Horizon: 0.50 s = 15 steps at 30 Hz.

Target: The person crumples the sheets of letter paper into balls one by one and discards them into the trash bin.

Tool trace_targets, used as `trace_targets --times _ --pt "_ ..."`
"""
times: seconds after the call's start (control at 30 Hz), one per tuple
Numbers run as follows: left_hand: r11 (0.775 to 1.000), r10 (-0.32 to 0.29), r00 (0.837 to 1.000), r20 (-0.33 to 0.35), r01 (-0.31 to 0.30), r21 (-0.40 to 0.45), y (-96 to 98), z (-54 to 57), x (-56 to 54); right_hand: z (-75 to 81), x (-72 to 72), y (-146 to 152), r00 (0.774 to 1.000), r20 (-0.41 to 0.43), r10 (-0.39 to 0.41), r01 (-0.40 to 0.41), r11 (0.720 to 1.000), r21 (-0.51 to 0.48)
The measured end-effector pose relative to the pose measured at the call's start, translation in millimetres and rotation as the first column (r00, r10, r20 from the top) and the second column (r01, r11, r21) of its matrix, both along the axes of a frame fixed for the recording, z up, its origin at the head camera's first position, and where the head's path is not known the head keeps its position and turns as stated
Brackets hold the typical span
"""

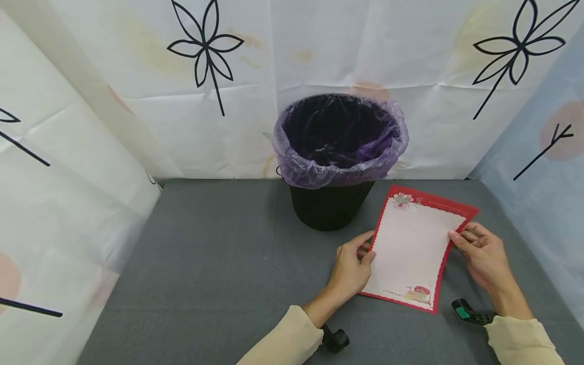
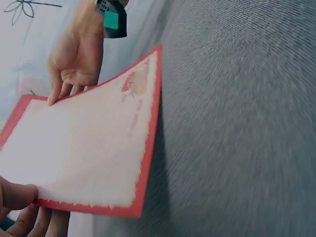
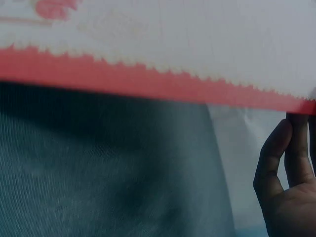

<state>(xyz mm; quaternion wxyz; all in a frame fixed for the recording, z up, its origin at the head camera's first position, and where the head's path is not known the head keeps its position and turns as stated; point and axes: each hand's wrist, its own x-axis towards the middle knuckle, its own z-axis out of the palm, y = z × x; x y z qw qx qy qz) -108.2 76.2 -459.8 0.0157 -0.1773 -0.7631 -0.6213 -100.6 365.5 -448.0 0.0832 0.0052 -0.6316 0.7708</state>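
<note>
Between my two hands is a sheet of letter paper point(image 1: 412, 248) with a red border, a pale lined middle, flowers at the top and a small red drawing near the bottom. My left hand point(image 1: 351, 266) pinches its left edge, thumb on the front and fingers behind. At the opposite edge, higher up, my right hand point(image 1: 485, 253) pinches the sheet the same way. In the left wrist view the paper point(image 2: 94, 143) bows slightly and casts a shadow on the table. The right wrist view shows the paper's red edge point(image 3: 148, 81) above the grey surface, with the right fingers point(image 3: 271, 158) under it.
A black bin point(image 1: 326, 208) lined with a purple plastic bag point(image 1: 310, 172) stands at the back of the grey table point(image 1: 205, 268), just left of the paper. White patterned cloth point(image 1: 255, 137) hangs behind and at the left; bluish cloth point(image 1: 547, 203) is at the right.
</note>
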Motion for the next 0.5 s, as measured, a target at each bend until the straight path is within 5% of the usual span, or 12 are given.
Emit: trace_targets --times 0.2,0.5 --pt "0.999 -0.004 0.985 -0.171 -0.002 -0.033 -28.8 22.1 0.7 12.1 5.4 -15.9 0.986 -0.142 0.089 -0.098 0.994 -0.057" --pt "0.99 -0.018 0.965 -0.263 -0.019 -0.139 -75.7 59.0 -6.5 42.1 15.0 -44.2 0.983 -0.176 0.044 -0.029 0.996 0.085"
